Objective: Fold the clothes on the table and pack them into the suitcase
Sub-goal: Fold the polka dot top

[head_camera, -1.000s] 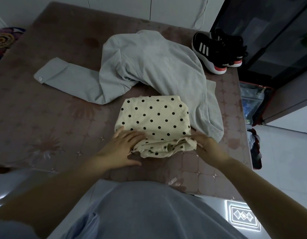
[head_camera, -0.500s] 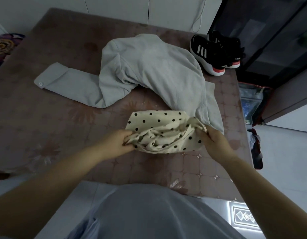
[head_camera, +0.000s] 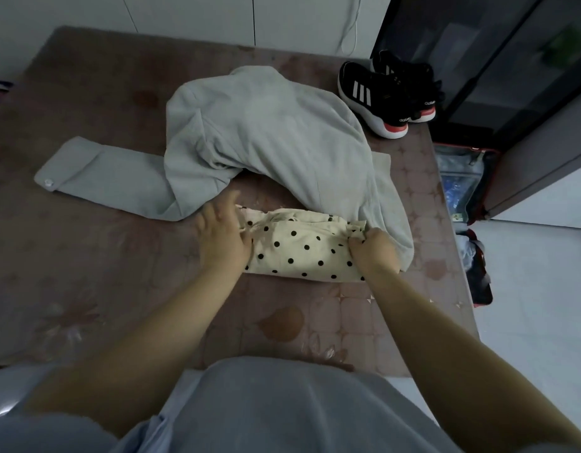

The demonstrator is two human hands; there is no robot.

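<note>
**Both hands on dotted cloth, suitcase open off to R**

Suitcase (head_camera: 459, 178) stands open on the floor, past the table (head_camera: 86, 243) edge and well right of the R fingers. Inside is sth pale blue and shiny; can't tell what. No folded clothes seen in it.

L to R: L hand (head_camera: 220, 237) lies on the L end of the dotted cloth (head_camera: 302, 253), fingers straight and a bit apart, blurred, tips reaching past the cloth's far edge toward the jacket (head_camera: 266, 142). The cloth is a bunched roll on the table, running from L palm to R knuckles. R hand (head_camera: 374, 253) is curled, fingers pinching the cloth's R end at its top edge. Jacket hem lies just right of and behind the R fingers, touching the cloth. Shoes (head_camera: 387, 96) sit well beyond the R fingers, at the far R corner.
</note>
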